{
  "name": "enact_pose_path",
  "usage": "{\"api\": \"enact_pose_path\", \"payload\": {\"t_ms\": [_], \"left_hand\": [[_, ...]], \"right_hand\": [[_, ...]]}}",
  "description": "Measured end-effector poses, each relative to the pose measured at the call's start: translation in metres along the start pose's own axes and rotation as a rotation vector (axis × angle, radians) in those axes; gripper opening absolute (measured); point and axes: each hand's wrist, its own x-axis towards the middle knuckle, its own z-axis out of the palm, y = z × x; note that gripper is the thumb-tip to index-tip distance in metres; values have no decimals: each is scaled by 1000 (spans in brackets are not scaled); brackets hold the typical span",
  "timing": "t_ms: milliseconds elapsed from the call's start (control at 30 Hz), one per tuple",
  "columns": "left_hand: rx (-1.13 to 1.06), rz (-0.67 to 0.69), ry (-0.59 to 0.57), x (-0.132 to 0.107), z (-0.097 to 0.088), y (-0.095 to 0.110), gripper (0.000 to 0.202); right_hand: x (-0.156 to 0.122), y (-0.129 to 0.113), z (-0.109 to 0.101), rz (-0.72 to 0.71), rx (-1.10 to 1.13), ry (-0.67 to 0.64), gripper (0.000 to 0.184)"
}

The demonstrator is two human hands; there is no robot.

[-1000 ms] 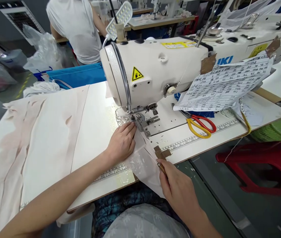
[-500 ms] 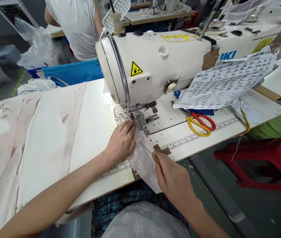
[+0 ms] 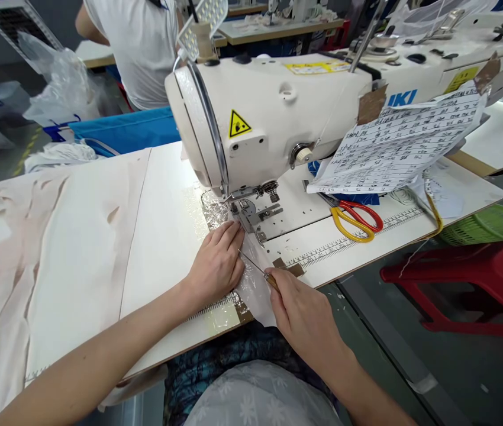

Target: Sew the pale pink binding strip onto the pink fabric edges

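Observation:
At the sewing machine (image 3: 269, 112), a thin whitish piece of fabric (image 3: 254, 293) lies under the presser foot (image 3: 235, 207) and hangs over the table's front edge. My left hand (image 3: 218, 260) grips the fabric just in front of the foot, fingers closed together and bent down on it. Its fingertips are partly hidden. My right hand (image 3: 307, 322) is shut round the wooden handle of an awl (image 3: 271, 280). The awl's thin metal shaft points up and left, its tip over the fabric beside my left hand.
Red-and-yellow-handled scissors (image 3: 355, 220) lie right of the machine bed, below a handwritten sheet (image 3: 393, 142). Pale fabric pieces (image 3: 7, 278) spread over the table's left side. A red stool (image 3: 464, 290) and green basket (image 3: 491, 228) stand right. Another person (image 3: 140, 53) is beyond.
The fabric has moved forward toward the foot, so less hangs over the front edge. My right hand and the awl have shifted slightly left and up, bringing its tip close to my left hand.

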Motion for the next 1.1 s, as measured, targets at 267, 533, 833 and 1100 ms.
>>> {"api": "enact_pose_path", "payload": {"t_ms": [267, 533, 833, 1100], "left_hand": [[29, 39, 5, -1, -2, 2, 46], [83, 22, 15, 2, 0, -4, 45], [201, -70, -6, 10, -7, -10, 42], [234, -49, 33, 14, -7, -23, 38]], "right_hand": [[4, 0, 2, -8, -6, 16, 25], [13, -4, 4, 10, 5, -1, 22], [28, -8, 12, 37, 31, 11, 23], [20, -17, 12, 68, 57, -32, 23]]}}
